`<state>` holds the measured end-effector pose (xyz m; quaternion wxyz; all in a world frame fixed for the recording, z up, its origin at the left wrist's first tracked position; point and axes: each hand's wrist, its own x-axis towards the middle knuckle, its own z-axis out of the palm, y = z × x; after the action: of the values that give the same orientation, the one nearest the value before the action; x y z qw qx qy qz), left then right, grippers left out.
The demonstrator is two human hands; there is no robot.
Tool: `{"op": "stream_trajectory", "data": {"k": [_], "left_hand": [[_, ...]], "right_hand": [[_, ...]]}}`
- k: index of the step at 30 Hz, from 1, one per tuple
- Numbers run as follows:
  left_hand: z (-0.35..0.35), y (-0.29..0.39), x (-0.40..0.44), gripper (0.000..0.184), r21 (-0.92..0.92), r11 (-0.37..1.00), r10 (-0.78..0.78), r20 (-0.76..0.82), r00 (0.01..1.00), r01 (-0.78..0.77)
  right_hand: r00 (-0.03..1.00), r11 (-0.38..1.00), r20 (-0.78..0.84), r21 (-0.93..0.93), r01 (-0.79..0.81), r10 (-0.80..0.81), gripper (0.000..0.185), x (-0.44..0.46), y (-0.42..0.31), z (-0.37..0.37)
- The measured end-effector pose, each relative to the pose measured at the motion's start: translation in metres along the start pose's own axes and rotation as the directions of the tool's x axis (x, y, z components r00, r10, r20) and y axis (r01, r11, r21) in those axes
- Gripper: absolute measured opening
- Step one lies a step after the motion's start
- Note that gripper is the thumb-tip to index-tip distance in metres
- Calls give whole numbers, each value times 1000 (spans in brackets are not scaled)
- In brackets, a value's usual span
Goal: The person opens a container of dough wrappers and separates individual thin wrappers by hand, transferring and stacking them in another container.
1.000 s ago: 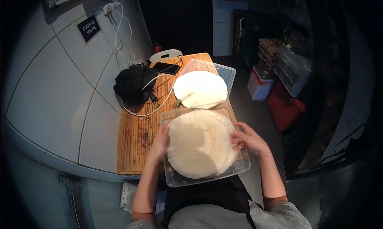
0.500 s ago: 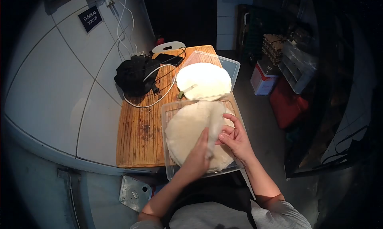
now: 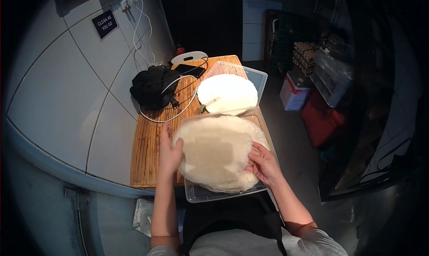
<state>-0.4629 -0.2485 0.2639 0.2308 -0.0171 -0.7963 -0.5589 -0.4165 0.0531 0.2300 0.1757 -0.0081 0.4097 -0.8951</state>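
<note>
A thin, round, pale flatbread [image 3: 211,149] is spread between my hands, over a stack of similar flatbreads [image 3: 237,185] in a clear plastic container [image 3: 196,199]. My right hand [image 3: 264,166] pinches its right edge between thumb and fingers. At the left edge is my left hand [image 3: 170,154], its thumb and fingers apart and the edge resting against it. Just beyond the container, another white round flatbread [image 3: 228,91] lies brightly lit on a clear plastic lid [image 3: 258,75]. A small green-ended item [image 3: 203,108] rests near its lower left.
The wooden table [image 3: 149,162] carries a black bag [image 3: 152,88], a white cable [image 3: 156,121], a dark phone [image 3: 191,71] and a white board with a handle slot [image 3: 190,57]. Tiled wall [image 3: 53,104] borders the left. Boxes [image 3: 295,91] and a red item [image 3: 319,122] stand right.
My left hand has moved left, away from my right hand. The flatbread, folded or raised between them before, is now spread out flat across the stack.
</note>
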Motion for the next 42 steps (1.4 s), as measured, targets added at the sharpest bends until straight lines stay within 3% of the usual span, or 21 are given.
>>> {"op": "stream_trajectory", "data": {"k": [1, 4, 6, 8, 12, 13, 16, 17, 20, 23, 29, 32, 35, 38, 41, 42], "left_hand": [[0, 14, -7, 57, 241, 963, 117, 13, 993, -116], [26, 65, -38, 56, 14, 1000, -14, 262, 965, 11], [53, 55, -55, 54, -191, 981, 68, 525, 848, 40], [70, 61, -67, 52, -32, 959, 253, 538, 804, -281], [79, 55, -71, 36, 30, 979, 155, 526, 836, -201], [83, 46, -72, 21, -177, 984, 56, 490, 870, 36], [79, 37, -71, 14, -117, 931, -233, 537, 811, 345], [79, 34, -70, 14, -180, 891, -266, 535, 802, 416], [77, 28, -64, 21, -99, 887, -325, 559, 763, 451], [76, 22, -63, 24, -131, 868, -318, 593, 739, 479], [68, 40, -59, 21, -75, 811, -441, 575, 689, 581], [72, 19, -64, 20, -243, 789, -393, 507, 767, 565], [69, 15, -62, 19, -340, 737, -392, 489, 780, 584], [67, 16, -60, 20, -303, 792, -352, 482, 802, 530], [73, 37, -57, 23, -217, 892, -246, 504, 828, 397], [75, 45, -55, 22, -165, 955, -141, 486, 862, 249]], "right_hand": [[999, 999, -17, 28, -38, 38, 44, -3, -3, 5], [993, 990, -25, 86, -111, 113, 39, -8, -5, 11], [994, 990, 25, 88, -107, 106, 36, -6, 0, 2], [996, 992, 8, 90, -92, 91, 36, -7, 0, 6], [996, 994, -73, -94, -60, 53, 37, -11, 1, 16], [996, 994, -75, -87, -64, 57, 37, -10, 2, 16], [994, 982, -91, -169, -80, 65, 34, -7, 2, 19], [991, 971, -123, -227, -75, 48, 33, -6, 2, 24], [984, 937, -176, -342, -72, 11, 35, -4, 4, 32], [970, 897, -243, -426, -116, 10, 34, -1, 2, 41], [970, 898, -240, -432, -79, -31, 30, 5, 14, 24], [969, 906, -243, -418, -66, -41, 29, 3, 13, 24], [971, 911, -234, -410, -48, -54, 29, 3, 16, 21], [978, 903, -202, -428, -49, -43, 29, 1, 11, 27], [981, 871, -156, -491, 25, -116, 18, 1, 9, 39], [978, 815, -132, -577, 55, -159, 13, 2, 10, 38]]}}
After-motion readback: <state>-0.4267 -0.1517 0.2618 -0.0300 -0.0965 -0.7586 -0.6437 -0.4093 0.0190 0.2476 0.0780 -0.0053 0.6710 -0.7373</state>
